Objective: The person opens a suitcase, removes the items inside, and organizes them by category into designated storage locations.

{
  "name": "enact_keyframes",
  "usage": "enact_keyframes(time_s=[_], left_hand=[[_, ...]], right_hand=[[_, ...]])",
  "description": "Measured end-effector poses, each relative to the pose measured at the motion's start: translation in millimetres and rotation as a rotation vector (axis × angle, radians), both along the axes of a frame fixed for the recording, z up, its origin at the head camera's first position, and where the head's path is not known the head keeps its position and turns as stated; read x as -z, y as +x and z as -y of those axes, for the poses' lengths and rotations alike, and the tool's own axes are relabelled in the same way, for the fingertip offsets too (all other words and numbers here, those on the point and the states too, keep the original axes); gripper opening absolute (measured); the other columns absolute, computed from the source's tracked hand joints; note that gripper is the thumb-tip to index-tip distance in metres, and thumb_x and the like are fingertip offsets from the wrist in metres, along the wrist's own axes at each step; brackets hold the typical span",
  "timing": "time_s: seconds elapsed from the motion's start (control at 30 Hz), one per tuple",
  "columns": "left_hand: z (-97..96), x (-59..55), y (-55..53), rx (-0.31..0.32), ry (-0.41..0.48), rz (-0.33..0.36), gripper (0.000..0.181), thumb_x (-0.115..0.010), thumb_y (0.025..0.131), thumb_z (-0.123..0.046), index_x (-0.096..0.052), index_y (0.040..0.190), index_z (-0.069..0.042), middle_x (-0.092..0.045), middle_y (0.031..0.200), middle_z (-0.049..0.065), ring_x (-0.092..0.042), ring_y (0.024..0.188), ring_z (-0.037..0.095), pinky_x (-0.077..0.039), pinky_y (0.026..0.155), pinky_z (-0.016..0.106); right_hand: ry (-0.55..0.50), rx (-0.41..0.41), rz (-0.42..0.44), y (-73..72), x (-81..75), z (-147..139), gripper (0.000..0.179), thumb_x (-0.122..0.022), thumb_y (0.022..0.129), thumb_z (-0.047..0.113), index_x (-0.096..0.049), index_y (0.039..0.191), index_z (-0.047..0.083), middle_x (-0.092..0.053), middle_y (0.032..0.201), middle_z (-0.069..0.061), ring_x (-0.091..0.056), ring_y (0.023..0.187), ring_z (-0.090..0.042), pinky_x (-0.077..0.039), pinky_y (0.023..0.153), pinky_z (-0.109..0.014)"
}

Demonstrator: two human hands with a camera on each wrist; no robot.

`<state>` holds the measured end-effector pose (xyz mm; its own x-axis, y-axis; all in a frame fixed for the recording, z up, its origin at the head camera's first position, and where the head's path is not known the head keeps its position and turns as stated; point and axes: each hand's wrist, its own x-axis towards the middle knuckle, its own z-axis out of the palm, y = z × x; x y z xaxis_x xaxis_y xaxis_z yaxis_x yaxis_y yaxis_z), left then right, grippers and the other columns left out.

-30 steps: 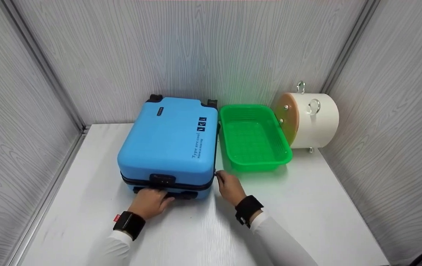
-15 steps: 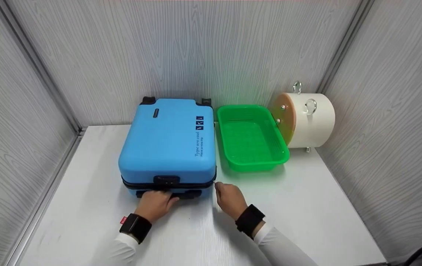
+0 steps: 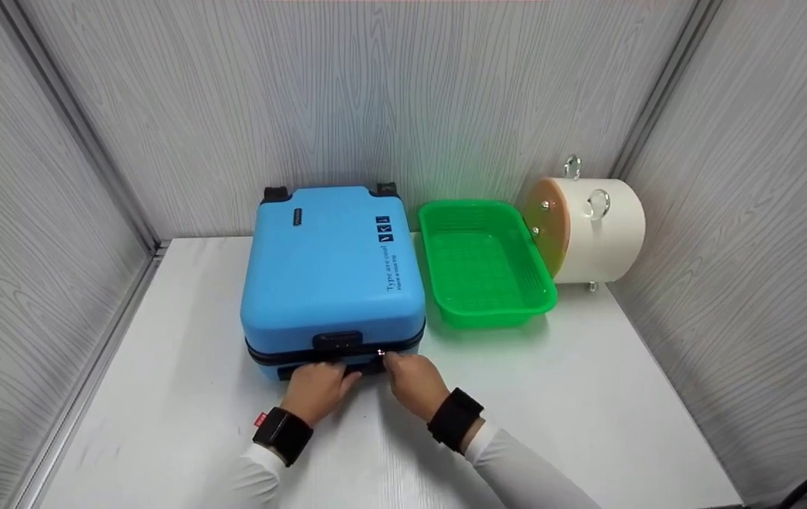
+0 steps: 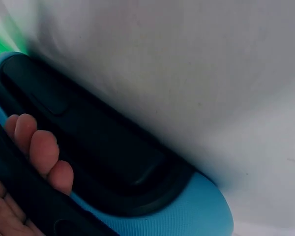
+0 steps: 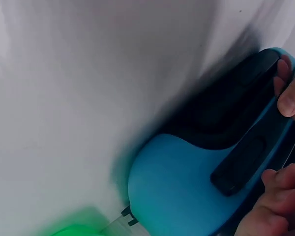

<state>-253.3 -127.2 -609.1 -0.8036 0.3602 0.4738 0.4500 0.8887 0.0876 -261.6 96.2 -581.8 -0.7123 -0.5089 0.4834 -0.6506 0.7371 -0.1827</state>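
Note:
A light blue hard-shell suitcase [image 3: 333, 276] lies flat on the white table, its front end facing me. My left hand [image 3: 320, 390] grips the black carry handle [image 5: 248, 155] on that end, fingers [image 4: 43, 150] curled round it. Just to its right, my right hand [image 3: 417, 382] pinches at the black zipper [image 3: 269, 355], thumb and forefinger bent together. A small shiny zipper pull [image 3: 381, 352] shows right at those fingertips, mostly hidden by them. Above the zipper sits a black lock [image 3: 337, 340].
Close to the suitcase's right side stands a green plastic basket [image 3: 488, 311]. Beyond it a cream pot [image 3: 605, 240] with clear handles lies on its side, its orange-tinted lid [image 3: 549, 226] facing the basket. Grey wood-grain walls [image 3: 347, 92] enclose the table [image 3: 587, 417].
My right hand has travelled from the suitcase's right corner leftward along the front, the zipper pull moving with it. The suitcase has turned slightly, its front shifting right with my left hand.

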Motion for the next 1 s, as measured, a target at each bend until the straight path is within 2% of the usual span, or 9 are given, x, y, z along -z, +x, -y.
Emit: enact_keyframes(time_s=[0.13, 0.23, 0.33, 0.4, 0.47, 0.57, 0.7, 0.87, 1.0], left_hand=[[-2.6, -5.9, -1.0, -0.008, 0.062, 0.113, 0.045, -0.077, 0.101, -0.039, -0.061, 0.071, -0.010, -0.060, 0.060, 0.006, -0.063, 0.054, 0.029, -0.052, 0.053, 0.047], [-5.1, -9.9, 0.4, -0.026, 0.094, 0.160, 0.043, -0.076, 0.103, -0.037, -0.062, 0.071, -0.011, -0.063, 0.063, 0.005, -0.066, 0.057, 0.026, -0.053, 0.055, 0.046], [-11.5, -13.8, 4.3, 0.007, 0.124, 0.105, 0.031, -0.076, 0.103, -0.030, -0.071, 0.079, -0.010, -0.069, 0.072, 0.005, -0.070, 0.064, 0.025, -0.057, 0.060, 0.044], [-18.4, -16.3, 7.1, 0.058, 0.143, 0.025, 0.020, -0.078, 0.101, -0.024, -0.078, 0.089, -0.008, -0.074, 0.080, 0.006, -0.073, 0.072, 0.024, -0.060, 0.066, 0.043], [-27.0, -19.2, 8.5, 0.107, 0.152, -0.058, 0.015, -0.080, 0.099, -0.020, -0.081, 0.095, -0.006, -0.076, 0.086, 0.006, -0.075, 0.079, 0.025, -0.063, 0.076, 0.043], [-39.9, -21.3, 7.9, 0.125, 0.146, -0.129, 0.017, -0.083, 0.096, -0.022, -0.080, 0.092, -0.006, -0.075, 0.084, 0.006, -0.073, 0.081, 0.024, -0.063, 0.080, 0.042], [-53.6, -19.9, 5.8, 0.049, 0.109, -0.105, 0.031, -0.085, 0.095, -0.032, -0.073, 0.080, -0.008, -0.066, 0.071, 0.005, -0.068, 0.066, 0.022, -0.058, 0.062, 0.039], [-63.7, -17.3, 1.5, -0.044, 0.113, -0.040, 0.036, -0.084, 0.096, -0.032, -0.070, 0.073, -0.008, -0.065, 0.066, 0.006, -0.066, 0.056, 0.024, -0.054, 0.050, 0.040], [-66.8, -17.6, -0.3, -0.057, 0.138, -0.026, 0.030, -0.082, 0.096, -0.023, -0.071, 0.073, -0.007, -0.068, 0.068, 0.007, -0.068, 0.058, 0.024, -0.055, 0.052, 0.041]], right_hand=[[0.008, 0.007, 0.060, -5.3, -17.3, -3.7, 0.035, -0.066, 0.108, 0.019, -0.062, 0.075, 0.010, -0.063, 0.064, -0.004, -0.065, 0.059, -0.023, -0.052, 0.057, -0.040], [-0.032, 0.000, -0.012, -11.7, -34.6, -9.9, 0.043, -0.072, 0.105, 0.029, -0.057, 0.068, 0.013, -0.057, 0.060, 0.001, -0.056, 0.056, -0.019, -0.046, 0.054, -0.036], [-0.081, -0.015, -0.136, -21.7, -54.4, -15.2, 0.041, -0.083, 0.097, 0.035, -0.057, 0.074, 0.012, -0.057, 0.070, 0.001, -0.055, 0.065, -0.018, -0.045, 0.059, -0.033], [-0.063, -0.025, -0.196, -29.4, -67.7, -17.1, 0.039, -0.090, 0.090, 0.039, -0.062, 0.087, 0.011, -0.064, 0.087, -0.002, -0.060, 0.080, -0.021, -0.050, 0.070, -0.035], [0.007, -0.040, -0.222, -37.2, -80.8, -17.3, 0.048, -0.092, 0.087, 0.045, -0.066, 0.106, 0.010, -0.068, 0.110, -0.007, -0.065, 0.099, -0.026, -0.055, 0.085, -0.040], [0.148, -0.074, -0.181, -47.3, -97.3, -15.8, 0.072, -0.091, 0.086, 0.053, -0.063, 0.136, 0.009, -0.062, 0.145, -0.016, -0.062, 0.131, -0.034, -0.053, 0.108, -0.049], [0.267, -0.104, -0.047, -58.6, -110.7, -12.2, 0.095, -0.087, 0.088, 0.057, -0.049, 0.160, 0.009, -0.045, 0.169, -0.020, -0.045, 0.156, -0.037, -0.038, 0.127, -0.054], [0.316, -0.104, 0.067, -69.5, -116.2, -5.0, 0.104, -0.085, 0.090, 0.058, -0.037, 0.169, 0.012, -0.031, 0.177, -0.018, -0.030, 0.165, -0.038, -0.027, 0.132, -0.058], [0.334, -0.087, 0.091, -74.7, -111.4, -2.4, 0.104, -0.084, 0.090, 0.060, -0.036, 0.170, 0.014, -0.032, 0.177, -0.017, -0.029, 0.166, -0.038, -0.027, 0.132, -0.058]])
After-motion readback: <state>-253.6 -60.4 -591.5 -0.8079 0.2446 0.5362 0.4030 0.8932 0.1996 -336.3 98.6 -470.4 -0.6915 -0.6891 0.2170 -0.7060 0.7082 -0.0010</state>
